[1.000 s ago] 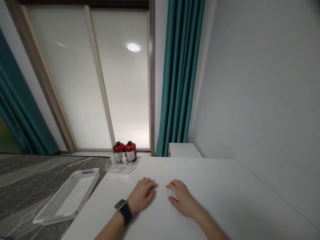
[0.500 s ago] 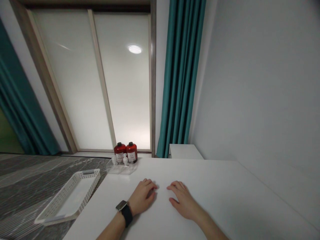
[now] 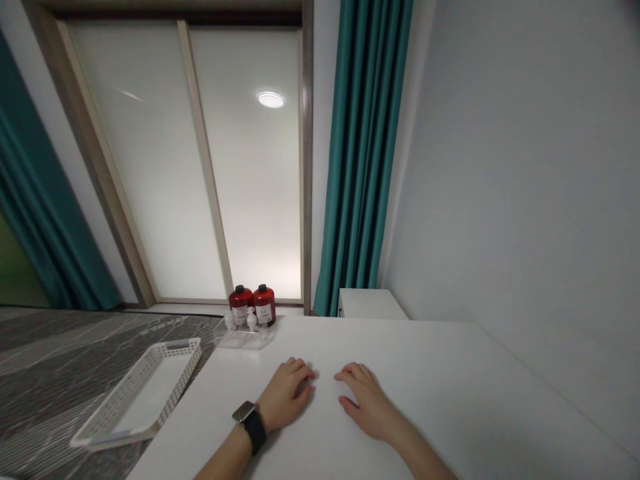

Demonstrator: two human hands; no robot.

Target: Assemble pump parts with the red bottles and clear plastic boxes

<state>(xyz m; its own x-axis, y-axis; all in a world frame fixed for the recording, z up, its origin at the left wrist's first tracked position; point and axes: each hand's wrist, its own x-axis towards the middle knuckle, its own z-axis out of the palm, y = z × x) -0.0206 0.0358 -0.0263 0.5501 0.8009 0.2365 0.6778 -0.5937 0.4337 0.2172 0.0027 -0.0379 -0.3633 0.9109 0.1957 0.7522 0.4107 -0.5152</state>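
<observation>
My left hand (image 3: 287, 393) rests on the white table (image 3: 440, 393), its fingers loosely curved and apart from the thumb, holding nothing. A dark smartwatch (image 3: 250, 423) is strapped round that wrist. My right hand (image 3: 365, 400) lies on the table a short way to the right, thumb and fingers apart, with nothing in it. Beyond my left hand, at the table's far left corner, two red bottles (image 3: 264, 305) with black caps and pale labels stand side by side. In front of them a clear tray (image 3: 235, 341) holds white pump heads (image 3: 252, 321).
A white perforated basket (image 3: 113, 407) sits to the left of the table, above a grey patterned carpet (image 3: 30, 373). Behind the table are a white cabinet (image 3: 373, 303), a teal curtain (image 3: 365, 160) and frosted sliding doors (image 3: 250, 180). A plain wall (image 3: 525, 167) runs along the right.
</observation>
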